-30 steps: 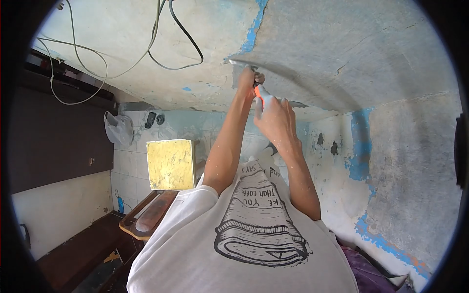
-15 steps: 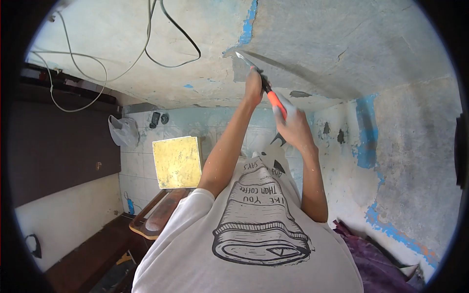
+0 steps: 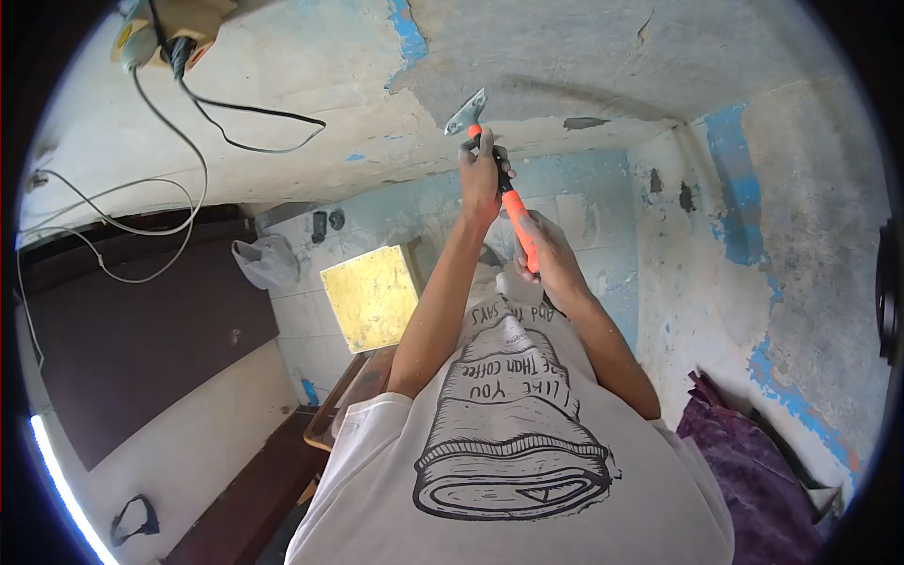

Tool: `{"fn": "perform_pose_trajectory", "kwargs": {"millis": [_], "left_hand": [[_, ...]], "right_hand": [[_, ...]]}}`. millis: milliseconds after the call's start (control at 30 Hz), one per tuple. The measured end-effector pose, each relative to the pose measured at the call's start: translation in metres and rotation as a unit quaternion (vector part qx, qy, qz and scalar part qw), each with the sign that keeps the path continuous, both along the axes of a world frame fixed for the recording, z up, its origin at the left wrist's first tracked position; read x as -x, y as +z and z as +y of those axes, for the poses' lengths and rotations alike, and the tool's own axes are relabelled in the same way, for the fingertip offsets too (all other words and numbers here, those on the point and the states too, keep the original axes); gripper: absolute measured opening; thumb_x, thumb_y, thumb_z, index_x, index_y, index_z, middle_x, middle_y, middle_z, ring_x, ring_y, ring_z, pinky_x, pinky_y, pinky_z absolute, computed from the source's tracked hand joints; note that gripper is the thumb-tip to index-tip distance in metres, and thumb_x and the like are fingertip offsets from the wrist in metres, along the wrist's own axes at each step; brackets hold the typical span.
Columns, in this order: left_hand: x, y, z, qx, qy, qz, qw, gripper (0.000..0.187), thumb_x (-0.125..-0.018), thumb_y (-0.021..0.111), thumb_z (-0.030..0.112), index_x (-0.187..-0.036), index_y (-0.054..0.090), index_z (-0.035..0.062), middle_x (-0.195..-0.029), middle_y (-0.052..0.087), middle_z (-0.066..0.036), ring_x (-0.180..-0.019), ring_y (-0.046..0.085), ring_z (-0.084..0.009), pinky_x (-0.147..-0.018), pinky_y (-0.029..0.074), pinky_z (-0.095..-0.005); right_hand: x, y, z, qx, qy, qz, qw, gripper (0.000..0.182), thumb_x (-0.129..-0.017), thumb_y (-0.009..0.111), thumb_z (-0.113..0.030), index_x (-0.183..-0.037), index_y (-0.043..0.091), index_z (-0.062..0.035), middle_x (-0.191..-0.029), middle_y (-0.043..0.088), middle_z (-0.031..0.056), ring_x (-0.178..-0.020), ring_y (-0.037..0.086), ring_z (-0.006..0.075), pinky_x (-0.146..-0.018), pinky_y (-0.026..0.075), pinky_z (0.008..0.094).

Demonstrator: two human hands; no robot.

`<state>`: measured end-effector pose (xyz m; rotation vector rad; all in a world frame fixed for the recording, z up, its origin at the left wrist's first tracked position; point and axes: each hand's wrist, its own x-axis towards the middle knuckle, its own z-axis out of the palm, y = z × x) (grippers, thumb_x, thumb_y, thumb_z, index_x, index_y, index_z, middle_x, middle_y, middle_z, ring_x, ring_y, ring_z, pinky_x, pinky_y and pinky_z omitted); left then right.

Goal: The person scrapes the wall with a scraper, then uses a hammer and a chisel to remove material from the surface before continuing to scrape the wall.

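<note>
While both hands gripped the scraper (image 3: 499,184), the step in hand looked like scraping paint off the ceiling (image 3: 584,47). Left hand (image 3: 482,174) was shut round the handle near the blade, upper centre of frame; right hand (image 3: 546,250) was shut round the orange grip's lower end, just below. Blade (image 3: 466,113) sat at the edge of a bare grey patch, prob. touching the ceiling. Next move, by my guess, needs the blade kept flat w/ steady push under the paint edge.

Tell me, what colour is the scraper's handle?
Orange and black, seen in the head view: the scraper is gripped by the left hand and right hand.
</note>
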<state>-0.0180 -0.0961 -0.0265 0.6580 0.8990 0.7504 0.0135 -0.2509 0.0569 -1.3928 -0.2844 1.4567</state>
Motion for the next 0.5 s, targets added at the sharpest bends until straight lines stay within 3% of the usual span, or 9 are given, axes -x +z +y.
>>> {"fn": "perform_pose_trajectory", "kwargs": {"millis": [33, 167, 467, 500], "left_hand": [[0.001, 0.002, 0.002, -0.003, -0.02, 0.006, 1.0, 0.027, -0.099, 0.05, 0.027, -0.106, 0.045, 0.0012, -0.073, 0.047, -0.003, -0.056, 0.046, -0.0108, -0.048, 0.042, -0.0247], [0.0, 0.01, 0.007, 0.019, -0.013, -0.038, 0.999, 0.032, -0.102, 0.04, 0.029, -0.116, 0.044, 0.0, -0.071, 0.042, -0.001, -0.058, 0.04, -0.0091, -0.049, 0.038, -0.0226], [-0.001, -0.008, 0.028, 0.054, -0.137, -0.003, 0.989, 0.027, -0.101, 0.041, 0.029, -0.107, 0.045, 0.0026, -0.069, 0.044, -0.003, -0.056, 0.043, -0.012, -0.047, 0.038, -0.0265], [0.002, -0.009, 0.032, 0.062, -0.155, 0.012, 0.986, 0.027, -0.101, 0.041, 0.029, -0.106, 0.045, 0.0028, -0.068, 0.045, -0.003, -0.055, 0.043, -0.012, -0.046, 0.038, -0.0261]], "right_hand": [[0.001, 0.001, 0.003, 0.003, -0.019, 0.026, 0.999, 0.037, -0.097, 0.046, -0.04, -0.101, 0.05, -0.0035, -0.064, 0.044, -0.0012, -0.047, 0.041, 0.0067, -0.041, 0.027, 0.0227], [-0.002, 0.001, 0.01, -0.044, -0.043, 0.068, 0.996, 0.039, -0.096, 0.047, -0.043, -0.099, 0.05, -0.0051, -0.059, 0.045, -0.0014, -0.044, 0.04, 0.0067, -0.041, 0.027, 0.0231], [0.034, 0.001, 0.025, -0.017, -0.181, 0.078, 0.98, 0.03, -0.096, 0.045, -0.033, -0.102, 0.051, -0.005, -0.064, 0.046, -0.0001, -0.048, 0.04, 0.0061, -0.042, 0.028, 0.0219], [0.045, -0.009, 0.03, -0.018, -0.219, 0.094, 0.971, 0.029, -0.095, 0.047, -0.032, -0.103, 0.053, -0.0051, -0.072, 0.052, 0.0004, -0.048, 0.045, 0.0071, -0.042, 0.032, 0.0224]]}}
